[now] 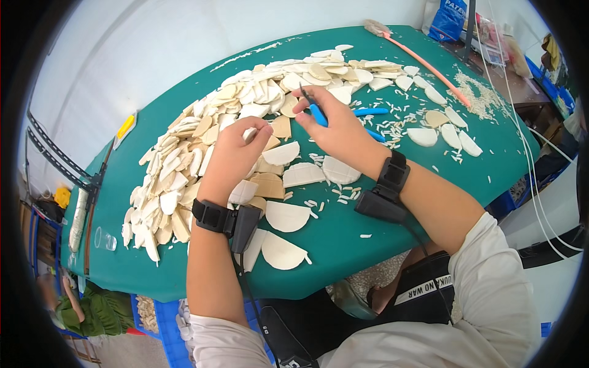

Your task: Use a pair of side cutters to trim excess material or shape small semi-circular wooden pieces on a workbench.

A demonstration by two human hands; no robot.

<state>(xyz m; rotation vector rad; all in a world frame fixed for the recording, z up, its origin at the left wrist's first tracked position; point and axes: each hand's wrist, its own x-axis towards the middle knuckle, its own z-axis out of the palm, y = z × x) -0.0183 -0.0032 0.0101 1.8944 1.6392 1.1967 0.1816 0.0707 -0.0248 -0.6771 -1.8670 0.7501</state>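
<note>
My right hand (337,126) is closed round a pair of pliers with blue handles (372,111); their dark, narrow jaws point up and to the left past my fingers. To the left and a little lower is my left hand (235,150), its thumb and fingertips pinched together. Whatever lies in that pinch is too small to make out. Under and behind both hands spreads a big heap of flat, cream-white foam-like pieces (178,156), many of them half-round. Several larger half-round pieces (287,216) lie nearer to me, below my hands.
Small white offcuts (399,116) are scattered over the green table (343,245), with a mound of crumbs (481,95) at right. A pink-handled brush (423,61) lies behind. At left are a yellow knife (125,127) and clear cup (105,239). White cables hang at right; blue crates stand below.
</note>
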